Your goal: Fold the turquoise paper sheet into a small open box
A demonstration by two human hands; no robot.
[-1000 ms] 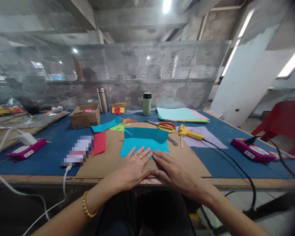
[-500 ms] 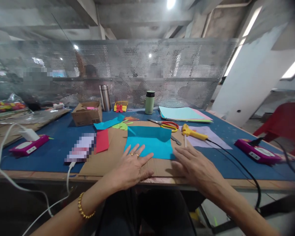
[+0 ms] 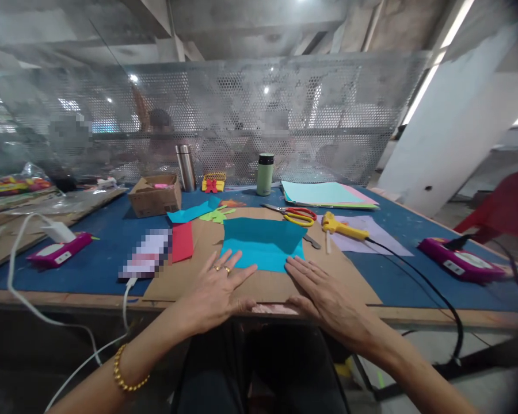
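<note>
A creased sheet of blue paper [image 3: 259,247] lies on brown cardboard [image 3: 190,282], its far part folded up. My left hand [image 3: 218,287] rests with spread fingers at the sheet's near left corner. At the near right corner, my right hand [image 3: 317,287] lies flat, fingertips on the paper's edge. Just beyond the sheet are scissors [image 3: 300,216] with red and yellow handles. A grey blade-like piece [image 3: 312,241] lies close to its right side. Farther right sits a yellow glue gun [image 3: 344,227] on pale purple paper [image 3: 384,238].
Red paper [image 3: 182,242], a charging phone [image 3: 147,256], a blue strip [image 3: 194,211] and green cut-outs [image 3: 218,215] lie left. Behind stand a cardboard box [image 3: 155,198], a steel flask [image 3: 186,168] and a green bottle [image 3: 265,175]. Purple power strips [image 3: 60,250] flank the table, with cables.
My right hand has moved left onto the blue paper's near right corner. The left hand has shifted slightly left, still spread. The raised far part of the sheet stands a little fuller.
</note>
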